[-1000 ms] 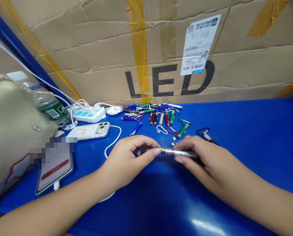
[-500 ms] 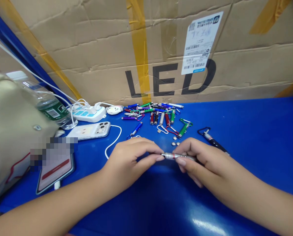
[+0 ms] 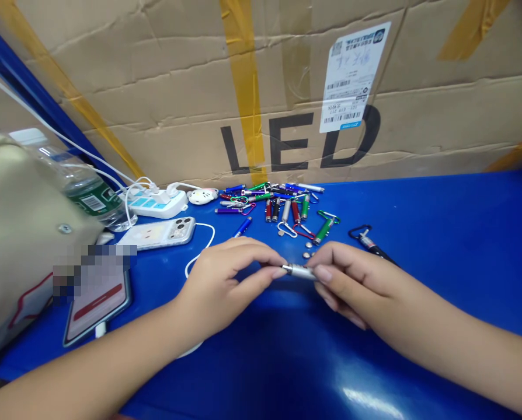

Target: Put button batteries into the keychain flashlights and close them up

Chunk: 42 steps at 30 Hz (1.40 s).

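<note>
Between my two hands lies a small silver pen-shaped flashlight point(image 3: 302, 272), held level above the blue table. The thumb and fingertips of my left hand point(image 3: 239, 274) pinch its narrow left end. My right hand point(image 3: 352, 280) is closed around its body, and the fingers hide its right end. Just behind the right fingertips are several button cells point(image 3: 308, 245), partly hidden. Beyond the right hand lies a black pen-shaped flashlight point(image 3: 375, 248) with a carabiner clip.
At the back lies a pile of coloured mini flashlights point(image 3: 261, 197) with clips. A white power strip point(image 3: 158, 203), a phone in a clear case point(image 3: 160, 232), another phone point(image 3: 98, 309), a bottle point(image 3: 90, 195) and a beige bag point(image 3: 20, 233) stand left. A cardboard box point(image 3: 169, 105) rises behind.
The silver flashlight has turned in my fingers: the red marking seen on it before no longer shows. Both hands stay on it, and the whole view has shifted slightly.
</note>
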### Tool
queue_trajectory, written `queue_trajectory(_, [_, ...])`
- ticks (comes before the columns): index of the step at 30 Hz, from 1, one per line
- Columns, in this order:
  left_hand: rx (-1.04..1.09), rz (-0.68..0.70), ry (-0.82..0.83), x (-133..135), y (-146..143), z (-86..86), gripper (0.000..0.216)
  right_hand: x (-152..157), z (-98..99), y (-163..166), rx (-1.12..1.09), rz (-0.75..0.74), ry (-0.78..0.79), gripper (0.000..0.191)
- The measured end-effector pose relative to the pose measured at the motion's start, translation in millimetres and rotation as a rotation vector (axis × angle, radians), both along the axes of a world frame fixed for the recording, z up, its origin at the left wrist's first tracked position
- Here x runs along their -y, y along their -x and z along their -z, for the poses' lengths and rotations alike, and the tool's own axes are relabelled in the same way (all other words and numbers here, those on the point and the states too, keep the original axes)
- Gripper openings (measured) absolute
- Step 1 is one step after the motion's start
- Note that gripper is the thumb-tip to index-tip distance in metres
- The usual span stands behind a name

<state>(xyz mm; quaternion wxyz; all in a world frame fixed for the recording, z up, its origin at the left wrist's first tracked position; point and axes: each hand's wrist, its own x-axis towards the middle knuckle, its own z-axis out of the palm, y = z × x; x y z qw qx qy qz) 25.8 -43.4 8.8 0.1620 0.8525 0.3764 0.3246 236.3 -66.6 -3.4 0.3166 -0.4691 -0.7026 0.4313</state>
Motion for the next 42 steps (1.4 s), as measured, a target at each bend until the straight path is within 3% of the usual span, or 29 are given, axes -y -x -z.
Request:
queue_trajectory(7, [0.060,-0.118,0.151,1,-3,-2.0,0.014,-1,-1.2,-2,0.149,0.091,-0.267,0.018])
queue_trajectory(11, [0.143,-0.253,0.204,-10,4,0.3,0.024,-5,-1.4,-7,0.149,0.158,-0.313,0.017])
queue_trajectory(18, [-0.017,-0.089,0.144,-9,1,2.5,0.017,-8,4.8,-9,0.111,0.115,-0.215,0.019])
queue_trajectory(22, [0.041,-0.077,0.114,-2,0,1.0,0.015,-5,4.1,-6,0.123,0.055,-0.218,0.016])
queue_trajectory(33, [0.059,-0.012,0.166,3,-6,2.7,0.010,2,6.4,1,0.133,0.060,-0.196,0.015])
queue_trajectory(42, [0.051,-0.051,0.202,1,-6,1.9,0.012,0,4.2,-1,0.119,0.049,-0.191,0.017])
